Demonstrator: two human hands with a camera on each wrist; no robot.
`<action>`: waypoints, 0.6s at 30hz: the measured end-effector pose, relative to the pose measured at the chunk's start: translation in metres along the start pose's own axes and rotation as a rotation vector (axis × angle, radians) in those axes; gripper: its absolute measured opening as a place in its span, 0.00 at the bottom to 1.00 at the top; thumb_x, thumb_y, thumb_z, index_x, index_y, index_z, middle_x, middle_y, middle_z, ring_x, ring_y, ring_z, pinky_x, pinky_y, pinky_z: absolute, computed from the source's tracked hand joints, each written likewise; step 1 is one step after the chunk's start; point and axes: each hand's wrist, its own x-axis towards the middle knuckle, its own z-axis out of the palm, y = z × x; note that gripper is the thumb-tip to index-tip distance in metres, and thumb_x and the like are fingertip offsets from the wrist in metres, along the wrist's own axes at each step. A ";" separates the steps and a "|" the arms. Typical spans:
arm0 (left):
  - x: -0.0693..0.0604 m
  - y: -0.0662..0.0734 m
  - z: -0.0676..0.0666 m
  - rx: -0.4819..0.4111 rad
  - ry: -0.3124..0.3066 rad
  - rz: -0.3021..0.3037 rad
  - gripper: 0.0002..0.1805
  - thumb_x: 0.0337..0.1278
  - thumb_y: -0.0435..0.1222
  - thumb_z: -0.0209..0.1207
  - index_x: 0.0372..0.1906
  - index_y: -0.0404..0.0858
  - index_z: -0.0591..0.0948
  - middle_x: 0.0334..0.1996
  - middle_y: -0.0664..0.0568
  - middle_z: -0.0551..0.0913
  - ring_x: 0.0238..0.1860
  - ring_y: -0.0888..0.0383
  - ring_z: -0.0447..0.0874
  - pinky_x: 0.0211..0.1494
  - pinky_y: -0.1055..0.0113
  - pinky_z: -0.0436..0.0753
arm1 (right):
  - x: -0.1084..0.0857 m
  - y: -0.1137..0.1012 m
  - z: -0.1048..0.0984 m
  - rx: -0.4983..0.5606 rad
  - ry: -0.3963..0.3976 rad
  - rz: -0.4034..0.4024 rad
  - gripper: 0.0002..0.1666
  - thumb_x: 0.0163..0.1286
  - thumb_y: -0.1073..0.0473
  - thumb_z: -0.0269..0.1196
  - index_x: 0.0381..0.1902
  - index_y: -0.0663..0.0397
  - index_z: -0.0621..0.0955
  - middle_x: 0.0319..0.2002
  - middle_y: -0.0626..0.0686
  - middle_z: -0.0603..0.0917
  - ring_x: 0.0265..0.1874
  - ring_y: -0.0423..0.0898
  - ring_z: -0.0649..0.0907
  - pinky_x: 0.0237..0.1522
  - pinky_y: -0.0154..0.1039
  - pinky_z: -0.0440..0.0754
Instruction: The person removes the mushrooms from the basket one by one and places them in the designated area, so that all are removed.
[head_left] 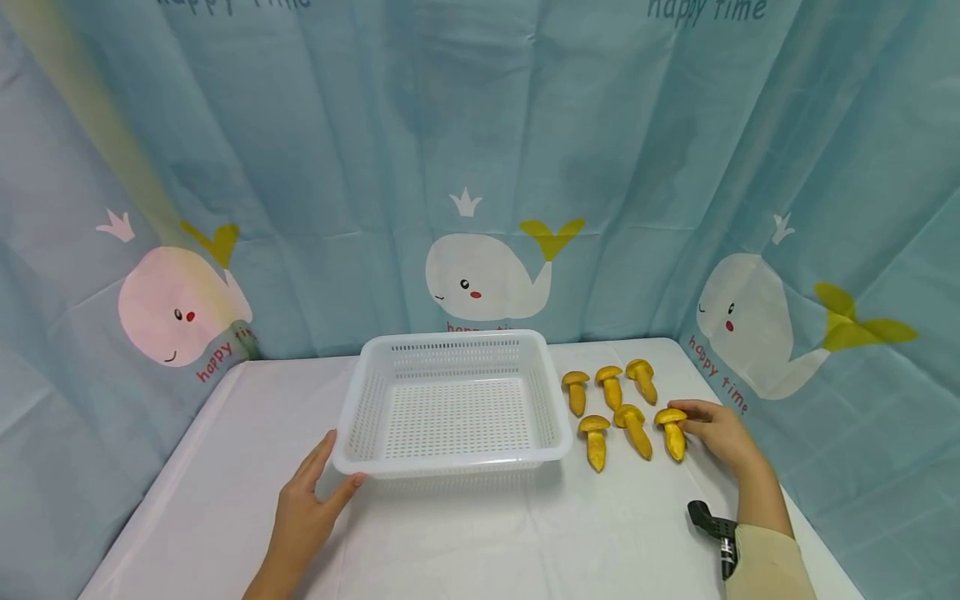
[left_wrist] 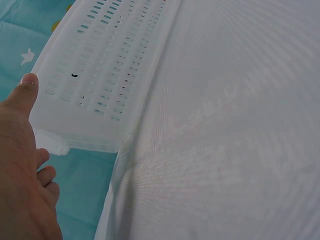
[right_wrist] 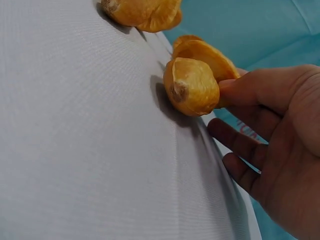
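Note:
In the head view, yellow-brown mushrooms lie in two rows on the right part of the table. My right hand [head_left: 718, 432] pinches the rightmost mushroom of the front row [head_left: 674, 433] between thumb and index finger. The right wrist view shows this mushroom [right_wrist: 192, 87] with its stem end toward the camera; the other fingers stay off it. A white perforated plastic basket [head_left: 450, 461] stands left of the mushrooms. My left hand [head_left: 303, 508] is at its front left corner, fingers and thumb spread around it. In the left wrist view the thumb [left_wrist: 27, 92] touches the basket's rim.
Near my right forearm lies a black object [head_left: 712, 525], its kind unclear. A white cloth covers the table [head_left: 450, 542]. Blue curtains [head_left: 360, 208] printed with whales hang behind it and at both sides. Another mushroom [right_wrist: 142, 12] lies close to the pinched one.

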 end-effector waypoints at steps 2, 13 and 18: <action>0.000 0.001 0.000 0.002 0.003 0.000 0.50 0.51 0.42 0.77 0.79 0.51 0.64 0.75 0.48 0.70 0.73 0.41 0.70 0.63 0.94 0.59 | 0.000 -0.001 0.000 0.005 0.002 -0.001 0.24 0.77 0.62 0.57 0.69 0.57 0.77 0.67 0.64 0.77 0.68 0.64 0.71 0.71 0.71 0.64; 0.000 0.003 -0.001 0.004 -0.007 -0.019 0.50 0.52 0.42 0.77 0.79 0.51 0.63 0.75 0.47 0.69 0.73 0.41 0.69 0.62 0.95 0.58 | 0.001 0.001 0.000 0.013 -0.001 0.010 0.25 0.77 0.63 0.58 0.69 0.55 0.77 0.68 0.65 0.76 0.68 0.64 0.70 0.71 0.72 0.64; 0.000 0.002 0.000 0.010 -0.010 -0.020 0.50 0.53 0.44 0.76 0.80 0.51 0.63 0.75 0.47 0.69 0.73 0.41 0.70 0.62 0.95 0.58 | 0.000 0.002 -0.002 0.014 -0.007 0.007 0.25 0.76 0.62 0.59 0.69 0.56 0.77 0.68 0.65 0.76 0.68 0.64 0.70 0.72 0.70 0.65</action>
